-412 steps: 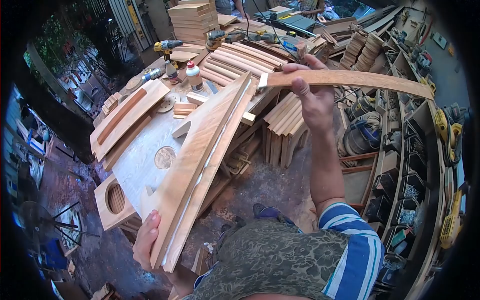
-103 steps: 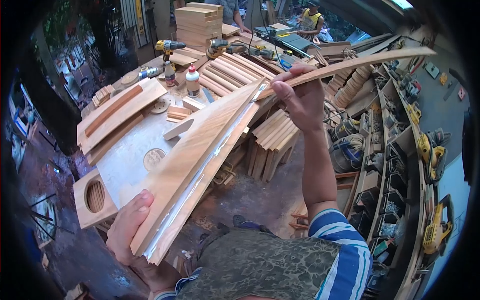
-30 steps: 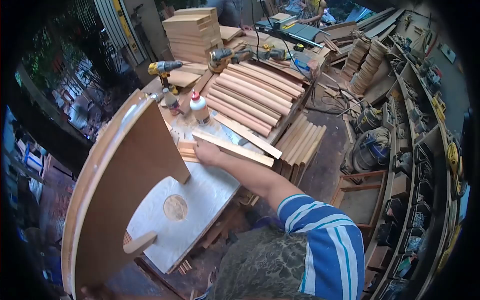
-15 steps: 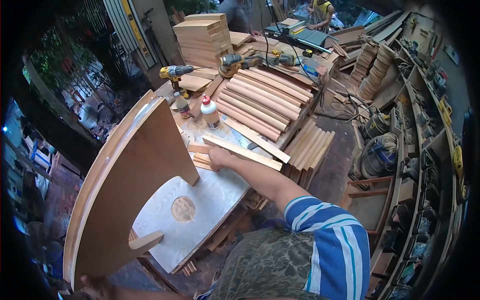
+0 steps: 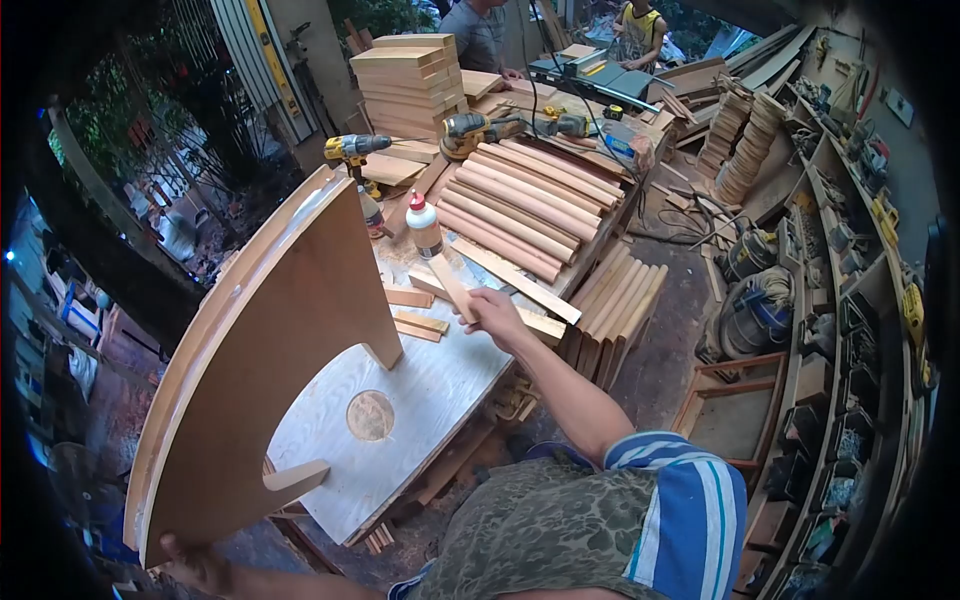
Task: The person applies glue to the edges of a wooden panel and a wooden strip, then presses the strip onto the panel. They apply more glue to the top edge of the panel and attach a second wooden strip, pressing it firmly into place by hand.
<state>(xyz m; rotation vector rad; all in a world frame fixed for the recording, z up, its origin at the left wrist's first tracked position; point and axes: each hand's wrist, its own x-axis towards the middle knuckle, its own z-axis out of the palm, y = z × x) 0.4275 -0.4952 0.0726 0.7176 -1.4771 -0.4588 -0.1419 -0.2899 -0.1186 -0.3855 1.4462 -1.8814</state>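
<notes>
My right hand [image 5: 492,315] is closed around one end of a short flat wood strip [image 5: 452,288], held tilted above the bench. My left hand [image 5: 195,565] grips the lower end of a large curved wooden panel [image 5: 260,340], its fingers partly hidden. The panel stands on edge, with white glue-like streaks along its curved rim. Its inner cut-out arches over a whitish board [image 5: 420,420] with a round bare-wood patch [image 5: 370,415]. Short wood strips [image 5: 420,326] lie beside the panel's upper leg. A white glue bottle with a red cap [image 5: 424,232] stands behind the held strip.
Rows of rounded wooden slats [image 5: 530,205] cover the bench's far part, with a cordless drill [image 5: 355,150], a sander [image 5: 465,133] and stacked boards [image 5: 405,85] around them. Two people stand at the back near a table saw [image 5: 595,75]. Shelves with bins [image 5: 845,400] line the right.
My right hand has lifted a strip from the pile and moved right with it. The panel has shifted slightly, its top now hiding more of the small dark bottle.
</notes>
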